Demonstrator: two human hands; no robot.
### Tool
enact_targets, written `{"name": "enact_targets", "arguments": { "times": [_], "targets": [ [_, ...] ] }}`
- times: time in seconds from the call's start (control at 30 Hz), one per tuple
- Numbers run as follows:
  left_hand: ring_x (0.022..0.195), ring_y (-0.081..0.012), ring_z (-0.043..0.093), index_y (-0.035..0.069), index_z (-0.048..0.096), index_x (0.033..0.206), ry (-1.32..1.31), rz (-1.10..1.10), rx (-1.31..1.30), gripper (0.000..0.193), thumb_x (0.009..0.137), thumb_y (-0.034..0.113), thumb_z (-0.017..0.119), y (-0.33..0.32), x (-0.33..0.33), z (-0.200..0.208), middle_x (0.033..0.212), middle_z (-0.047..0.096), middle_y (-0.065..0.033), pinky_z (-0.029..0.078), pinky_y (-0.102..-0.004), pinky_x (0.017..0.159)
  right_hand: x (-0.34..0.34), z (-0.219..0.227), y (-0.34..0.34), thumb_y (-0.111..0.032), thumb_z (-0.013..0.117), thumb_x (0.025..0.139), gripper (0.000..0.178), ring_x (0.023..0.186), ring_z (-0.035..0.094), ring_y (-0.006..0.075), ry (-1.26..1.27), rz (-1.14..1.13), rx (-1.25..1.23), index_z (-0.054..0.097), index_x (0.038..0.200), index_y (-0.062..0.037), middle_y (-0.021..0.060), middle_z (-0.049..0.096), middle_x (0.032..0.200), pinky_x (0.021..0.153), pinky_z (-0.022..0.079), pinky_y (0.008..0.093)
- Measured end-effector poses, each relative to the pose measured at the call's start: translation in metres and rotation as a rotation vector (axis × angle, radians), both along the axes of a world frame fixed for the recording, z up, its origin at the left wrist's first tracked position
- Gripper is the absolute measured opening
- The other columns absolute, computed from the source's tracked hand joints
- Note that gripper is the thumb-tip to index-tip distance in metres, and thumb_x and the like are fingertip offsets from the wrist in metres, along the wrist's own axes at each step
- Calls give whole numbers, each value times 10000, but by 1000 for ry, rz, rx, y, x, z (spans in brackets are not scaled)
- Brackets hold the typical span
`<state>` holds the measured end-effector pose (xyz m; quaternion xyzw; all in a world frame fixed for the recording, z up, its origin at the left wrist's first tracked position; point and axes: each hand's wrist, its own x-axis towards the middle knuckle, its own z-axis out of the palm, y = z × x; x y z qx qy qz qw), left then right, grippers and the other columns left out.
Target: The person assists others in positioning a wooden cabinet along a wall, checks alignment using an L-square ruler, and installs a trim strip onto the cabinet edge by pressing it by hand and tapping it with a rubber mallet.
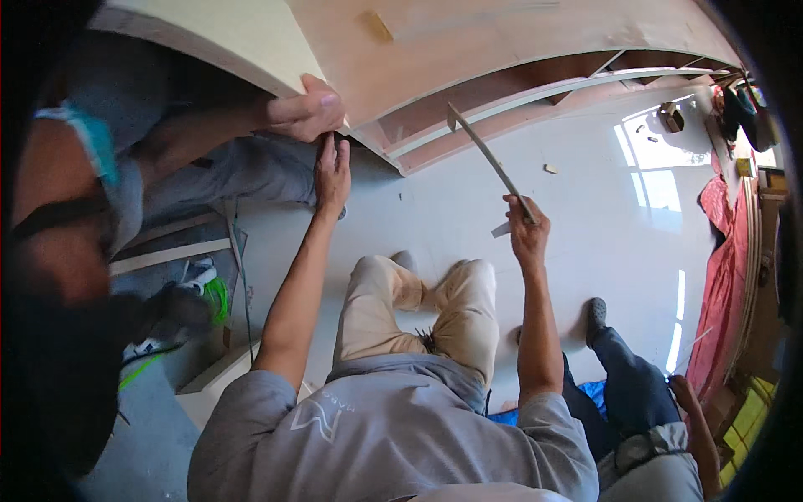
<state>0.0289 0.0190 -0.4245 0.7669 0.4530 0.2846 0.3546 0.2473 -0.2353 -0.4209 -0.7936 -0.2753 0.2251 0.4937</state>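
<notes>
My left hand (332, 182) reaches up to the near corner of a large pinkish-brown board structure (502, 42). Its fingers are stretched out at the corner, just below a co-worker's hand (306, 110), which is closed at the edge of a cream panel (217, 38). In front of me on the right, my right hand (529, 237) is closed around a long thin strip (492, 159), which slants up and left toward the structure's slatted edge. A short piece sticks out at the strip's far end. Beside this hand shows a small grey flat piece, its kind unclear.
At left the co-worker (75, 192) stands close, near a wooden frame (171, 255) and a bright green item (217, 299). Another person's leg (627, 376) is at lower right. A small block (550, 169) lies on the glossy floor; red sheeting (723, 276) runs along the right.
</notes>
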Motion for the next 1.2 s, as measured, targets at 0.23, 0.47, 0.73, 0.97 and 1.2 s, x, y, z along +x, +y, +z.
{"name": "enact_targets", "arguments": {
  "times": [0.23,0.47,0.73,0.97,1.2],
  "targets": [
    [871,-296,502,-62,483,1003,-204,255,133,458,942,364,324,7,32,-60,944,521,-223,387,-361,801,40,-58,29,-258,554,873,271,499,395,70,104,69,113,639,796,-12,-3,458,539,449,323,235],
    [948,-290,483,-95,468,1050,-491,412,348,572,939,433,278,33,59,-90,1032,512,-239,367,-375,844,53,-108,50,-185,549,871,210,528,419,83,-231,222,50,634,843,6,27,503,577,488,354,242],
    [839,-195,504,4,520,1023,-774,449,481,407,932,370,367,27,81,-104,872,550,-111,388,-309,773,43,-183,88,-201,534,881,216,537,435,73,-337,334,315,632,869,-9,33,541,635,494,380,233],
    [804,-182,530,-6,537,1031,-913,357,420,384,927,338,400,26,70,-97,875,581,-127,420,-320,720,5,-227,131,-342,482,901,351,530,432,71,-40,219,418,633,883,-25,-3,473,555,496,343,223],
    [701,-145,494,11,557,938,-799,351,436,384,919,366,412,20,60,-94,744,549,-88,410,-306,656,-10,-262,132,-386,472,898,420,529,465,80,-110,304,418,610,904,10,16,482,547,500,376,232]
  ]
}}
